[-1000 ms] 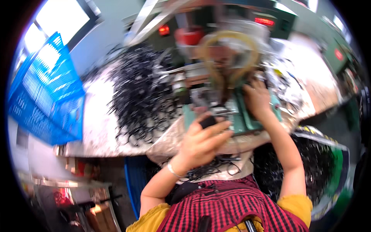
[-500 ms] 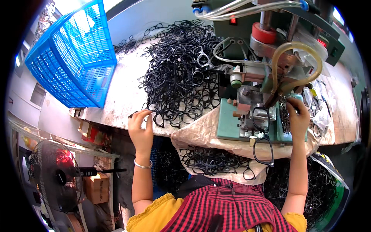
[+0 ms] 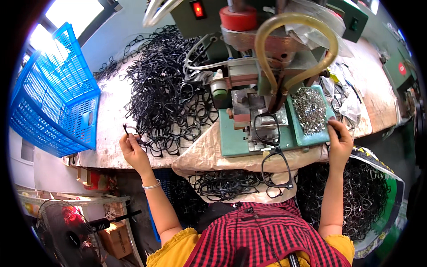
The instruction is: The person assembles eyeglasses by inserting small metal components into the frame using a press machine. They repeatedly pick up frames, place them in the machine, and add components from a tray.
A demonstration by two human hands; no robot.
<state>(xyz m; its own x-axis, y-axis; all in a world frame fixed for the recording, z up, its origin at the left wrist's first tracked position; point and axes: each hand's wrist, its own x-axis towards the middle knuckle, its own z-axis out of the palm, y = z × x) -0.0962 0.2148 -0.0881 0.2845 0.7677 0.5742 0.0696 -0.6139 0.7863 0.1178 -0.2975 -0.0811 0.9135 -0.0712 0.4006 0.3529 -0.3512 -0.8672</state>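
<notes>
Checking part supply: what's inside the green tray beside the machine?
The green tray holds a heap of small shiny pieces, too tiny to identify. Whatever lies beneath the top layer is covered and can't be seen.

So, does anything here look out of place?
Mainly the black eyeglass frame at the machine: its lower rim juts forward past the green base, which looks precarious, though it may belong there. No damage stands out.

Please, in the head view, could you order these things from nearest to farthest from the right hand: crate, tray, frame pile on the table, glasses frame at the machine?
From the right hand:
1. Tray: just left, by the fingertips.
2. Glasses frame: farther left, at the machine.
3. Frame pile: left of the machine.
4. Crate: far left.
</notes>
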